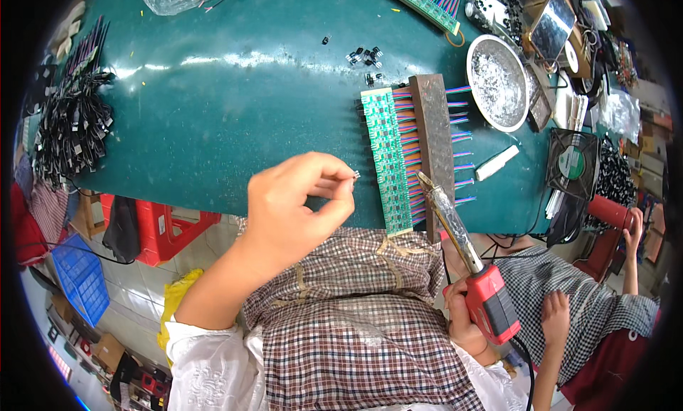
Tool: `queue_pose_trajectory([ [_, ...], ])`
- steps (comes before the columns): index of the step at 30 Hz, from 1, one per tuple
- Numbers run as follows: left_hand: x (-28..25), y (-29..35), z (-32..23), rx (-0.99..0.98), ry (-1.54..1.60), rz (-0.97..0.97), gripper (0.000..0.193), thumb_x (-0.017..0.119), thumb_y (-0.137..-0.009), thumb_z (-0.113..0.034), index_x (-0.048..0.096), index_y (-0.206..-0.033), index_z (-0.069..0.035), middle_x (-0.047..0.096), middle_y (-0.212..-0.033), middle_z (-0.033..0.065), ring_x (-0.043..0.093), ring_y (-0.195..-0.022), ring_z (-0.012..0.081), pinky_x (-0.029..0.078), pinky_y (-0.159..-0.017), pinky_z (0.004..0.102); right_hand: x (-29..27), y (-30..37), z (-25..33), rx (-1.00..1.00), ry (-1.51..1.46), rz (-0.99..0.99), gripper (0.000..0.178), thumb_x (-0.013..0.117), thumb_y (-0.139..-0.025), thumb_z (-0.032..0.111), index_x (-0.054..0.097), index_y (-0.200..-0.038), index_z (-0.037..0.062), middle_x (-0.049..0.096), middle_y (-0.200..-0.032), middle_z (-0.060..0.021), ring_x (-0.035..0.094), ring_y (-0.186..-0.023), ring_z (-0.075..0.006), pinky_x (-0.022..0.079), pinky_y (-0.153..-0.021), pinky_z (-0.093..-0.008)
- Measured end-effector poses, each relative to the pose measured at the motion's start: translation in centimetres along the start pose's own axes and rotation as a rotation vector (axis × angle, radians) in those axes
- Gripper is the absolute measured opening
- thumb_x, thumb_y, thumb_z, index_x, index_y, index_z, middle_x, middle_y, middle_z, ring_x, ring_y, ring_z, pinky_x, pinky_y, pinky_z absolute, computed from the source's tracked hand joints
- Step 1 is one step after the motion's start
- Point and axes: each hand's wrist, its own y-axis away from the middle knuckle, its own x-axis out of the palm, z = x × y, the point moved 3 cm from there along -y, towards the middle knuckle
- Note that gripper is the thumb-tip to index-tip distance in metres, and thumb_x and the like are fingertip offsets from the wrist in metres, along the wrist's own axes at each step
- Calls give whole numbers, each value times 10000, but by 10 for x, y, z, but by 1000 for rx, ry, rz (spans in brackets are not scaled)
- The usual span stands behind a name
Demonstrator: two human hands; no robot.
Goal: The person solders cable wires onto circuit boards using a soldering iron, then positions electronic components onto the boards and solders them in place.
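My left hand (302, 198) is raised over the table's near side, thumb and forefinger pinching a tiny electronic component (357, 175) with short metal legs. Its exact kind is too small to make out. In my right hand (462, 318) is a red and black soldering iron (491, 304), its tip pointing up and left over a dark bar. A green circuit board panel (388, 162) lies just right of my left hand. Thin coloured wires run from its right edge under the dark bar (432, 141), which rests across them.
Small black components (365, 56) lie beyond the panel. A metal bowl (498, 84) with whitish bits, a white stick-shaped piece (497, 163) and a fan (573, 162) stand to the right. Black cable bundles (71, 126) hang at the left edge. Another person's hand (555, 315) is at lower right.
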Motion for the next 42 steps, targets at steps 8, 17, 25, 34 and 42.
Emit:
queue_pose_trajectory([
  [8, 9, 8, 3, 220, -225, -8, 160, 778, -795, 92, 723, -922, 12, 745, -845, 100, 757, -718, 158, 634, -651, 272, 0, 4, 6, 0, 96, 16, 261, 771, -734, 26, 690, -982, 12, 688, -944, -176, 695, -795, -379, 590, -701, -444],
  [17, 28, 9, 5, 211, -110, 5, 157, 796, -777, 77, 715, -890, 3, 746, -845, 90, 740, -708, 157, 610, -610, 270, -5, -9, 18, -128, 61, 44, 238, 757, -725, 23, 680, -950, 11, 669, -884, -167, 671, -727, -363, 574, -655, -437],
  [25, 31, 9, 3, 303, -221, -45, 183, 796, -756, 85, 708, -883, -14, 754, -849, 89, 739, -710, 179, 609, -608, 280, 6, -12, 19, -124, -67, -41, 256, 741, -688, -46, 665, -930, -6, 648, -849, -146, 648, -659, -335, 555, -589, -391],
  [34, 32, 10, 4, 298, -238, -61, 184, 796, -751, 81, 716, -883, -20, 754, -849, 87, 735, -696, 175, 605, -595, 281, 2, -45, 55, -397, 107, 37, 287, 809, -657, -51, 680, -910, -10, 640, -835, -125, 629, -623, -286, 512, -541, -362],
  [42, 32, 9, 5, 291, -228, -60, 184, 794, -746, 77, 715, -880, -22, 751, -846, 85, 731, -686, 172, 605, -591, 281, 5, -49, 57, -402, 127, 28, 278, 811, -653, -46, 691, -901, -2, 642, -822, -121, 648, -643, -294, 531, -568, -363],
])
